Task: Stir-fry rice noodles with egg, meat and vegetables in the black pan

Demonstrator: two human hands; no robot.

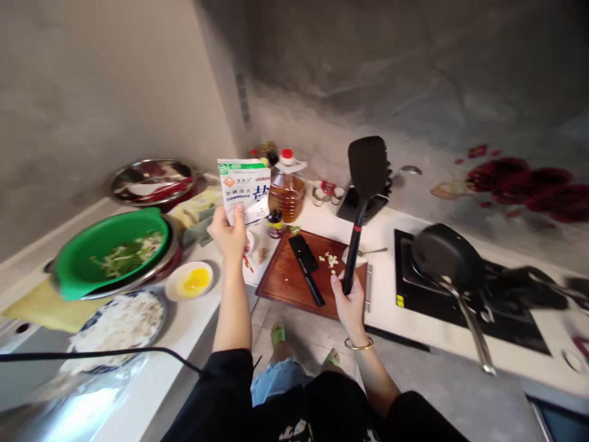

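Observation:
My left hand (pixel 229 232) grips a white and green packet of salt (pixel 243 191) by its lower edge, printed side facing me. In my right hand (pixel 348 302) is a black spatula (pixel 367 164), held upright by its handle with the broad blade at the top. Below and between the hands lies a brown cutting board (pixel 285 273). A black-bladed knife (pixel 307 267) rests on it, beside chopped pale pieces (pixel 330 260) that look like garlic.
At right, a black wok (pixel 448 255) sits on the stove (pixel 405 288). An oil jug (pixel 288 199) stands behind the board. To the left are a green colander (pixel 78 258) with vegetables, a bowl of beaten egg (pixel 181 291) and a plate of white noodle-like strips (pixel 122 325).

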